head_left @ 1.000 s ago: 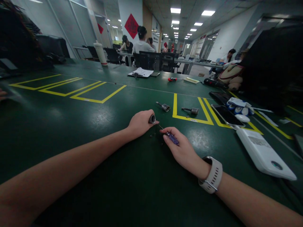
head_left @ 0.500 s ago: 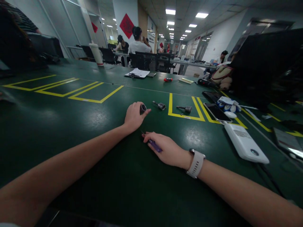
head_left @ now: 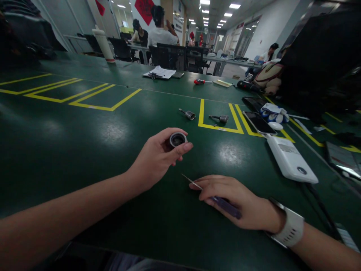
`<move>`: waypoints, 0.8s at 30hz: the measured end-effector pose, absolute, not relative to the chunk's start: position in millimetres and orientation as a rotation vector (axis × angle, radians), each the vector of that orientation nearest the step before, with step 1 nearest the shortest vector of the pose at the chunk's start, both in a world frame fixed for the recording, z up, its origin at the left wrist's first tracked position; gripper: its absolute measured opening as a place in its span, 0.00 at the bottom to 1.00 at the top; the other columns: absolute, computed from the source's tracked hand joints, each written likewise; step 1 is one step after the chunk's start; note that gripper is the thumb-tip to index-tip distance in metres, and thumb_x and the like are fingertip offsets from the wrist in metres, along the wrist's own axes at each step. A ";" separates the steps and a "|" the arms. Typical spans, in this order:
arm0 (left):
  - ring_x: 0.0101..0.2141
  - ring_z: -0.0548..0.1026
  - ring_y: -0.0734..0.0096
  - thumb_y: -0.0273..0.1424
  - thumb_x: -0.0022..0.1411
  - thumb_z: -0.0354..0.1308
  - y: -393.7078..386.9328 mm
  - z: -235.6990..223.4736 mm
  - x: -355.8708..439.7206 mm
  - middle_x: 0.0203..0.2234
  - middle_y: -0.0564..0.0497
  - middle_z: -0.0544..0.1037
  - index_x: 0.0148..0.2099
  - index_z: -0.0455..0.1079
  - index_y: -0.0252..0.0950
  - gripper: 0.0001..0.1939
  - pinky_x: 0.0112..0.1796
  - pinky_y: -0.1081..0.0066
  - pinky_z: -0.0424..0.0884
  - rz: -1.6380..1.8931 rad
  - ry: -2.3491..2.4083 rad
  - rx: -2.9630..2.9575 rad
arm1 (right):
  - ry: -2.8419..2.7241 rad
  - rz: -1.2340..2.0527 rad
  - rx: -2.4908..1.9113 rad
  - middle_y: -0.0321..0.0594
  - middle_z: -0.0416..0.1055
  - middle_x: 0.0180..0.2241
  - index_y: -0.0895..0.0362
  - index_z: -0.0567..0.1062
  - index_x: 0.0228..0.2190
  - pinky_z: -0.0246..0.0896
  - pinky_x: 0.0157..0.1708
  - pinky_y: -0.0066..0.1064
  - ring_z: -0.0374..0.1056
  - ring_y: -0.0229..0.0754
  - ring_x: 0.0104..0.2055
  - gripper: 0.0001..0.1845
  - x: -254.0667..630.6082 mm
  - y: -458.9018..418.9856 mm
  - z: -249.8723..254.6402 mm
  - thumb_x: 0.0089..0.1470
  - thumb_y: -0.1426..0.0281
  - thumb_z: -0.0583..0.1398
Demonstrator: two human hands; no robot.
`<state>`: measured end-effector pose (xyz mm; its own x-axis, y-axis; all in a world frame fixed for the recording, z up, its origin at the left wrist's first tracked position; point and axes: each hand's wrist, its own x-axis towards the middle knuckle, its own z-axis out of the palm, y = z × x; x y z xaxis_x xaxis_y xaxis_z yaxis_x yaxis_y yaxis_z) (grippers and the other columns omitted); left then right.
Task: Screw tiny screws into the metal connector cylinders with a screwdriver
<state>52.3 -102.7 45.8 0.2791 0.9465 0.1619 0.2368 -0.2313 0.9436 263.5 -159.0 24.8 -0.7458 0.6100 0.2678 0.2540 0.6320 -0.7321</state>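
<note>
My left hand (head_left: pixel 160 154) is wrapped round a dark metal hole saw (head_left: pixel 178 140), its round hollow mouth turned up toward me. The rest of that piece is hidden in the fingers. Lower and to the right, my right hand (head_left: pixel 228 199) grips a small screwdriver (head_left: pixel 227 207) by its purple handle. The thin shaft points up and left, its tip apart from the left hand. Farther back lie two similar cup-shaped pieces with shanks, one hole saw (head_left: pixel 189 114) beside the yellow tape and another hole saw (head_left: pixel 222 118) inside the taped box.
Yellow tape (head_left: pixel 222 129) marks boxes on the green table (head_left: pixel 113 162). At right lie a phone (head_left: pixel 259 122), white power bank (head_left: pixel 291 160) and blue-white gloves (head_left: pixel 273 112). Farther back are a red-handled screwdriver (head_left: pixel 199 81), clipboard (head_left: pixel 160 72) and cup (head_left: pixel 104 45). People sit beyond.
My left hand has turned the hole saw so its mouth faces up toward me. My right hand, with the screwdriver, has moved right and nearer me, away from the left. The view has tilted down.
</note>
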 end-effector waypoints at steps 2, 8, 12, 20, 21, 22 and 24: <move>0.28 0.74 0.73 0.35 0.54 0.60 -112.0 47.5 54.9 0.35 0.50 0.76 0.43 0.68 0.35 0.15 0.26 0.74 0.71 1.006 1.032 1.491 | -2.145 1.033 -0.807 0.45 0.74 0.45 0.56 0.71 0.43 0.64 0.49 0.36 0.69 0.40 0.49 0.12 265.9 -158.1 22.9 0.57 0.77 0.56; 0.39 0.77 0.64 0.27 0.49 0.62 -118.8 46.4 53.1 0.41 0.50 0.78 0.42 0.72 0.37 0.15 0.41 0.65 0.74 0.892 0.948 1.195 | -1.426 1.276 -0.981 0.35 0.75 0.28 0.54 0.74 0.32 0.66 0.37 0.33 0.71 0.38 0.33 0.09 274.4 -159.0 10.5 0.59 0.66 0.55; 0.43 0.76 0.60 0.26 0.47 0.61 -120.7 47.0 51.6 0.40 0.49 0.79 0.43 0.74 0.39 0.17 0.46 0.60 0.71 0.829 0.944 1.191 | -1.398 1.260 -0.988 0.34 0.71 0.22 0.55 0.74 0.27 0.64 0.36 0.33 0.67 0.38 0.28 0.12 275.6 -161.5 6.0 0.59 0.64 0.55; 0.44 0.76 0.59 0.25 0.47 0.61 -120.1 41.5 50.9 0.41 0.49 0.80 0.44 0.74 0.41 0.19 0.47 0.57 0.70 0.780 0.988 1.249 | -1.548 1.167 -1.095 0.35 0.69 0.23 0.55 0.72 0.26 0.62 0.32 0.32 0.67 0.39 0.29 0.14 272.0 -164.0 12.0 0.59 0.63 0.55; 0.44 0.76 0.59 0.25 0.47 0.61 -119.8 40.8 50.8 0.41 0.49 0.80 0.44 0.74 0.41 0.19 0.47 0.57 0.69 0.777 0.990 1.245 | -1.588 1.136 -1.111 0.35 0.68 0.23 0.55 0.72 0.26 0.62 0.32 0.32 0.67 0.39 0.29 0.14 271.1 -165.0 14.3 0.59 0.63 0.54; 0.44 0.76 0.59 0.25 0.47 0.61 -119.5 40.1 50.8 0.40 0.49 0.80 0.44 0.74 0.41 0.19 0.47 0.58 0.69 0.775 0.990 1.237 | -1.636 1.097 -1.122 0.36 0.68 0.23 0.56 0.71 0.25 0.62 0.31 0.32 0.66 0.39 0.29 0.14 270.1 -166.3 16.7 0.60 0.63 0.54; 0.44 0.76 0.61 0.25 0.46 0.61 -119.1 38.8 51.1 0.40 0.49 0.80 0.44 0.74 0.40 0.19 0.47 0.60 0.69 0.770 0.988 1.219 | -1.757 0.972 -1.113 0.37 0.68 0.24 0.56 0.71 0.25 0.61 0.30 0.33 0.66 0.39 0.29 0.13 268.2 -169.7 21.1 0.60 0.66 0.53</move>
<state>51.1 -119.1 38.8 0.3957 0.8973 -0.1954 0.0299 0.2000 0.9793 268.2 -169.7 21.1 -0.2725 0.9338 0.2318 0.3003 0.3114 -0.9016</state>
